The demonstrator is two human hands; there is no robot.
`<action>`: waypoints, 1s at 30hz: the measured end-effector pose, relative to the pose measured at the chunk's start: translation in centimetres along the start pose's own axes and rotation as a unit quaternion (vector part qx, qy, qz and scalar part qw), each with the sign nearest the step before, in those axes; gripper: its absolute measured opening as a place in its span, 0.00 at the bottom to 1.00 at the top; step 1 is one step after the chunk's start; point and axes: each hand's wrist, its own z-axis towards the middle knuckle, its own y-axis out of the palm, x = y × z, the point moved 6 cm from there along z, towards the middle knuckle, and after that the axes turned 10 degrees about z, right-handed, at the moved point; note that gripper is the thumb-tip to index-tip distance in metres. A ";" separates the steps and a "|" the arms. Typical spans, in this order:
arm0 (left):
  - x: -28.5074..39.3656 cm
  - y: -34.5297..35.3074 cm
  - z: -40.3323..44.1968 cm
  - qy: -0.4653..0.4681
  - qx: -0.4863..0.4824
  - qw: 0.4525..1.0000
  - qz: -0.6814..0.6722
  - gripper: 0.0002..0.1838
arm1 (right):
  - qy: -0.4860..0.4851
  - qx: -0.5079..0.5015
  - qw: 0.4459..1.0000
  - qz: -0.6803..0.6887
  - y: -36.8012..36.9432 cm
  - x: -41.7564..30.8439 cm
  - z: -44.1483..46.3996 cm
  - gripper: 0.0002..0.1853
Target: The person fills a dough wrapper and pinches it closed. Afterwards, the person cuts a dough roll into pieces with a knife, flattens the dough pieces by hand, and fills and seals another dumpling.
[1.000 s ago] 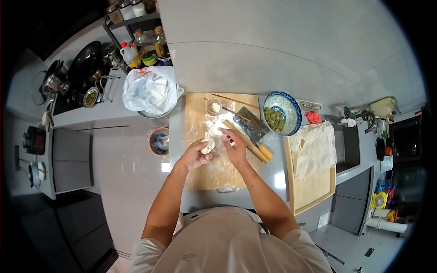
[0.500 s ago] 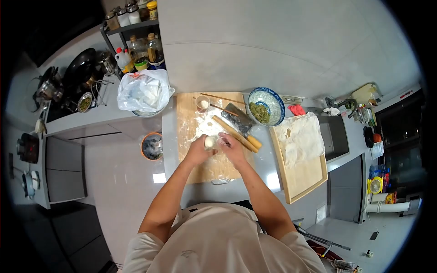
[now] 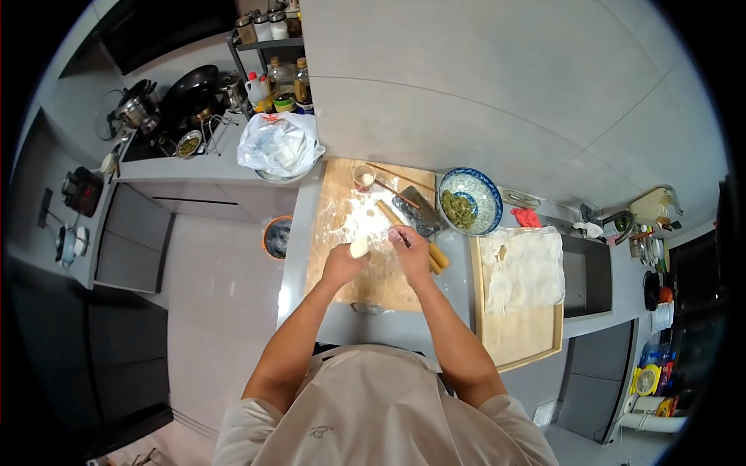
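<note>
My left hand [image 3: 344,265] is closed around a pale piece of dough [image 3: 359,247], which shows above the thumb side. To its right, my right hand [image 3: 413,252] has thumb and fingers bent together in a pinch; a small dark spot shows at the fingertips, too small to name. Both hands are over the floured wooden board [image 3: 326,225]. Partly hidden behind my right hand lies a wooden rolling pin [image 3: 387,211]. Beside it rests a cleaver with a dark blade [image 3: 423,217]. A small cup with white contents [image 3: 363,175] and chopsticks [image 3: 396,192] are at the board's far side.
A blue-patterned bowl [image 3: 493,196] holding a green filling stands right of the board. Further right, a floured white cloth [image 3: 528,268] lies on a wooden tray [image 3: 480,342] beside the sink [image 3: 579,272]. At left, a plastic bag [image 3: 280,145] sits on a bowl.
My view has shifted, so the counter appears moved right. My hands are slightly further apart, and the dough now shows more clearly in my left hand.
</note>
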 end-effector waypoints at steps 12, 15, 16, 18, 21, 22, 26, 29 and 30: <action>2.5 0.9 -3.1 0.127 -0.067 0.988 0.064 0.33 | 0.047 -0.252 0.964 -0.073 0.6 2.0 -1.5 0.16; 2.7 0.1 -1.8 0.127 -0.074 0.970 0.193 0.29 | 0.018 -0.198 0.978 0.054 1.3 -0.4 -1.9 0.15; 2.4 -0.2 -1.0 0.170 -0.044 0.960 0.216 0.26 | 0.017 -0.191 0.980 0.051 1.3 1.0 -1.4 0.15; 1.0 -0.4 -0.1 0.214 -0.019 0.948 0.233 0.23 | 0.021 -0.161 0.983 -0.086 1.1 3.9 -0.4 0.16; -9.3 0.6 4.3 0.014 -0.055 0.998 -0.005 0.21 | -0.073 -0.140 0.973 -0.170 2.6 3.6 -2.3 0.17; -8.9 0.4 4.1 0.014 -0.061 0.998 -0.008 0.21 | -0.068 -0.137 0.973 -0.174 2.8 4.5 -2.9 0.17; -5.0 0.4 1.3 -0.091 -0.066 0.992 0.059 0.28 | 0.060 -0.133 0.984 -0.107 2.6 8.0 -3.9 0.16; -5.4 1.4 1.5 0.105 0.102 0.916 0.372 0.30 | 0.057 -0.064 0.969 -0.230 1.2 8.3 -3.6 0.14; -5.6 1.1 2.3 0.132 0.057 0.935 0.325 0.31 | 0.026 -0.038 0.977 -0.210 1.2 7.7 -3.1 0.13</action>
